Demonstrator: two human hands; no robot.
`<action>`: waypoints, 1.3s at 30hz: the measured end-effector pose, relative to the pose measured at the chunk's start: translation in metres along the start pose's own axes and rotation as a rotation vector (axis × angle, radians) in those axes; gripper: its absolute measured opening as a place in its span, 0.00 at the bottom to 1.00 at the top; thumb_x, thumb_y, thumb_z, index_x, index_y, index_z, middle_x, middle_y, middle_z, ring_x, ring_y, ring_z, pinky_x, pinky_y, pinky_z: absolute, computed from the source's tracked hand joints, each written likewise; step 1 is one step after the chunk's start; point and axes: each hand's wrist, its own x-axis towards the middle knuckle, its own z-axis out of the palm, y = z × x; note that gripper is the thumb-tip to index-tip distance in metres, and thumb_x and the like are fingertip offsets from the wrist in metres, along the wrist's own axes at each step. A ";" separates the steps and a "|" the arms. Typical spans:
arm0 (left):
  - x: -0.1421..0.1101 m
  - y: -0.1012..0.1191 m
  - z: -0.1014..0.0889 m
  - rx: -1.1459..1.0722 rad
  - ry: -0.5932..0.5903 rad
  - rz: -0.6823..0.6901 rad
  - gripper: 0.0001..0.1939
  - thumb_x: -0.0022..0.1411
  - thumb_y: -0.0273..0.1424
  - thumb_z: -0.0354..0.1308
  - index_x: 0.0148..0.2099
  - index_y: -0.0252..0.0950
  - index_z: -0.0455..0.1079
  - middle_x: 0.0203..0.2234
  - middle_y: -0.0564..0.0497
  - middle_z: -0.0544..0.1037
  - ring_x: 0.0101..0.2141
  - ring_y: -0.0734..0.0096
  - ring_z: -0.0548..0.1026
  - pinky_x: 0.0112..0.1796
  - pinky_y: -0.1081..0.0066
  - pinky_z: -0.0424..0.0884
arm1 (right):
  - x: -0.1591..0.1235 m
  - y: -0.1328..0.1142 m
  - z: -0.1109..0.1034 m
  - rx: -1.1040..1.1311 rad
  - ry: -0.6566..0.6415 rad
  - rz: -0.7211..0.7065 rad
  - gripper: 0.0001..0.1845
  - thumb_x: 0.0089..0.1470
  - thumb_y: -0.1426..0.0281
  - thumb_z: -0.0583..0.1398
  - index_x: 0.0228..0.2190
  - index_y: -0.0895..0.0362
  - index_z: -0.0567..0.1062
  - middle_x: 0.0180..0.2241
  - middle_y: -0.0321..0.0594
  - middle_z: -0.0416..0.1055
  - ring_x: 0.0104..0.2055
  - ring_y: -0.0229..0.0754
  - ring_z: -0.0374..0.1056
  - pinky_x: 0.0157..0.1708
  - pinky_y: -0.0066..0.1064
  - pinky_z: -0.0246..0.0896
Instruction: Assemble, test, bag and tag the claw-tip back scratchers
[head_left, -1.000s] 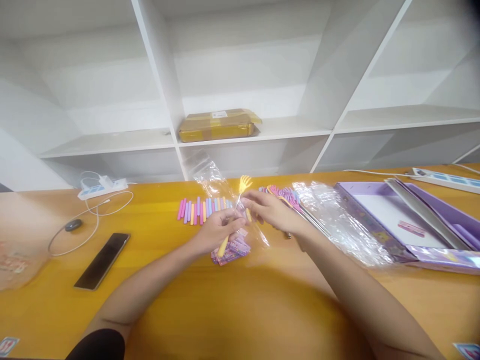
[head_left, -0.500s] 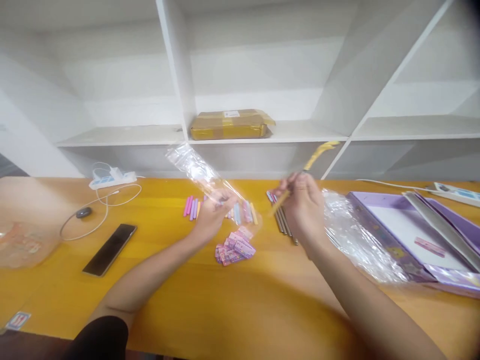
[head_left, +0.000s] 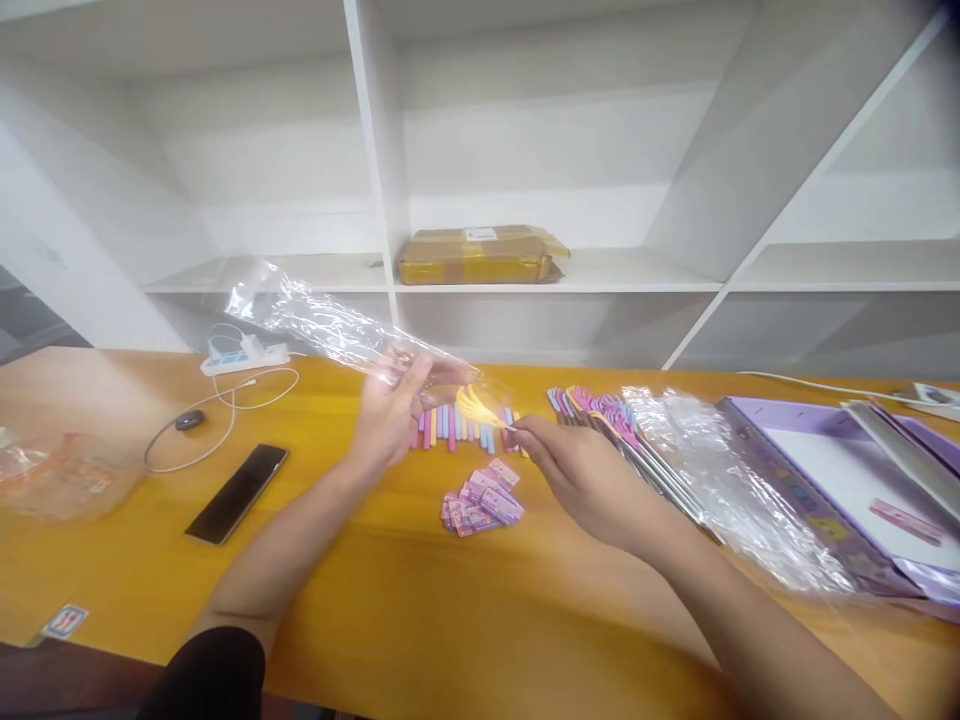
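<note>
My left hand (head_left: 394, 405) is raised over the yellow table, its fingers pinching the mouth of a long clear plastic sleeve (head_left: 315, 320) that stretches up to the left. My right hand (head_left: 581, 470) is closed on the handle of a yellow hand-shaped stick (head_left: 476, 408), whose head points at the sleeve's mouth. Under the hands lies a row of pastel coloured sticks (head_left: 457, 425). A small heap of purple and pink stickers (head_left: 480, 500) lies in front of them.
Several more hand-shaped sticks (head_left: 600, 415), crumpled clear wrapping (head_left: 720, 480) and an open purple box (head_left: 817, 470) lie to the right. A dark phone (head_left: 236, 493), a cable, a power strip (head_left: 244, 355) and a clear bag (head_left: 64, 470) are on the left. A brown parcel (head_left: 480, 255) rests on the white shelf.
The right hand swung the yellow stick out high to the right, then brought it back head-first to the sleeve's mouth. The left hand lifted the sleeve up and leftward.
</note>
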 end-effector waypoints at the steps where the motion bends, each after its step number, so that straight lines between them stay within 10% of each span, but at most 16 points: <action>1: 0.000 0.002 -0.001 -0.008 0.002 -0.004 0.18 0.69 0.42 0.67 0.43 0.41 0.61 0.42 0.46 0.86 0.44 0.59 0.87 0.42 0.63 0.85 | 0.001 0.004 -0.003 0.024 -0.013 0.007 0.21 0.77 0.55 0.45 0.40 0.51 0.70 0.29 0.38 0.73 0.28 0.43 0.67 0.29 0.33 0.53; 13: -0.001 0.009 0.002 -0.068 0.054 -0.049 0.16 0.68 0.41 0.68 0.42 0.39 0.66 0.40 0.45 0.86 0.49 0.51 0.86 0.51 0.49 0.85 | 0.011 0.024 -0.010 0.306 -0.036 -0.012 0.28 0.76 0.48 0.46 0.32 0.53 0.66 0.30 0.36 0.65 0.30 0.39 0.59 0.32 0.33 0.55; 24: -0.006 0.008 0.007 -0.127 0.093 -0.227 0.17 0.63 0.37 0.74 0.44 0.35 0.71 0.37 0.46 0.85 0.40 0.57 0.88 0.34 0.68 0.86 | 0.015 0.035 -0.014 0.644 -0.224 0.054 0.32 0.71 0.40 0.51 0.30 0.54 0.63 0.26 0.29 0.49 0.25 0.33 0.44 0.26 0.29 0.44; 39: -0.018 -0.004 0.017 -0.032 -0.057 -0.255 0.27 0.58 0.43 0.77 0.50 0.34 0.72 0.40 0.42 0.86 0.34 0.61 0.86 0.26 0.75 0.73 | 0.015 0.023 -0.016 0.610 -0.202 0.110 0.30 0.68 0.40 0.54 0.34 0.54 0.68 0.27 0.31 0.55 0.28 0.34 0.49 0.28 0.30 0.49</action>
